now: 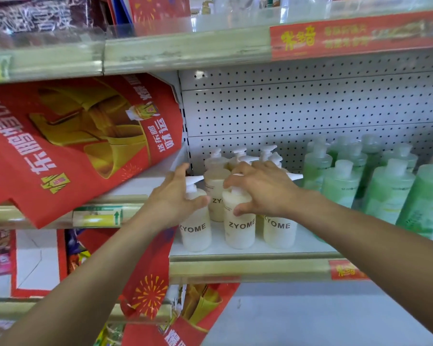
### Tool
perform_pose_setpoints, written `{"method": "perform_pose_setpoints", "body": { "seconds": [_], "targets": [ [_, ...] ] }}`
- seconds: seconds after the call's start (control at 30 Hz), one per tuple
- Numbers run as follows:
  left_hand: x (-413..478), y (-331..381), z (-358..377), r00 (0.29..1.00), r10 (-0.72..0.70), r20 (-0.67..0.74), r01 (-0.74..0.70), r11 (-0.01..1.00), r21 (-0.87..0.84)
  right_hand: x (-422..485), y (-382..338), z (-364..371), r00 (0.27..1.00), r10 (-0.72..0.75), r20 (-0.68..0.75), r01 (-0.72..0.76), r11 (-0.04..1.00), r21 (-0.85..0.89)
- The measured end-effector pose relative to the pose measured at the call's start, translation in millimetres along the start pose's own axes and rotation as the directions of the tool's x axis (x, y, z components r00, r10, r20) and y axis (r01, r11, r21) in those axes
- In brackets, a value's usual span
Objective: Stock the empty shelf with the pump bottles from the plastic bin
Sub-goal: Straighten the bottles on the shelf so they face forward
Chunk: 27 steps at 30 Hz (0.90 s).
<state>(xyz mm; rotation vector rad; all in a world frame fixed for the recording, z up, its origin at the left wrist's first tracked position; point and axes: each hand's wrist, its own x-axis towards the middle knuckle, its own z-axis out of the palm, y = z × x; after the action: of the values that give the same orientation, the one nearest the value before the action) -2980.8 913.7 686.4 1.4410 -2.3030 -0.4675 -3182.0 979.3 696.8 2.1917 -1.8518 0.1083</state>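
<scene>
Several cream pump bottles marked ZYOME stand on the white shelf (pixel 235 249), in rows at its left end. My left hand (pixel 171 198) grips the neck and shoulder of the front left bottle (pixel 195 233), thumb across its front. My right hand (pixel 258 189) holds the top of the front middle bottle (pixel 239 228), fingers curled over its pump and thumb on its front. A third front bottle (pixel 280 232) stands to the right, partly behind my right wrist. More cream bottles (pixel 216 162) stand behind. The plastic bin is out of view.
Green pump bottles (pixel 388 193) fill the right part of the same shelf. A large red and yellow package (pixel 80 141) leans on the neighbouring shelf at left, close to my left hand. A pegboard back wall (pixel 310 106) and an upper shelf (pixel 185 51) bound the space.
</scene>
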Motion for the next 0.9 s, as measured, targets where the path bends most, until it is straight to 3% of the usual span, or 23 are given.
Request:
{"method": "perform_pose_setpoints", "body": {
  "seconds": [0.2,0.33,0.53,0.63,0.77,0.9],
  "targets": [
    [-2.4,2.2,10.0,1.000,0.001,-0.005,-0.001,0.998,-0.059,-0.5,3.2,0.1,0.999,0.029,0.041,-0.033,0.996,0.082],
    [5.6,8.4,18.6,0.999,0.039,0.025,-0.034,0.985,-0.171,1.3,8.6,-1.1,0.996,0.059,0.063,-0.062,0.997,0.038],
    [14.4,24.3,31.2,0.997,0.074,0.023,-0.069,0.981,-0.179,2.8,12.8,1.3,0.998,0.053,0.026,-0.049,0.992,-0.119],
    [14.0,25.0,39.2,0.998,0.061,-0.009,-0.061,0.960,-0.272,-2.4,16.2,7.0,0.999,0.053,0.007,-0.052,0.993,-0.110],
    [2.2,10.9,61.2,0.998,-0.026,-0.055,-0.006,0.856,-0.518,-23.6,20.2,23.1,0.951,0.109,-0.288,-0.059,0.982,0.177],
    [-13.2,0.3,88.2,0.992,0.031,-0.126,-0.089,0.868,-0.489,-54.3,18.2,42.1,0.792,0.315,-0.523,-0.088,0.907,0.412]
  ]
}}
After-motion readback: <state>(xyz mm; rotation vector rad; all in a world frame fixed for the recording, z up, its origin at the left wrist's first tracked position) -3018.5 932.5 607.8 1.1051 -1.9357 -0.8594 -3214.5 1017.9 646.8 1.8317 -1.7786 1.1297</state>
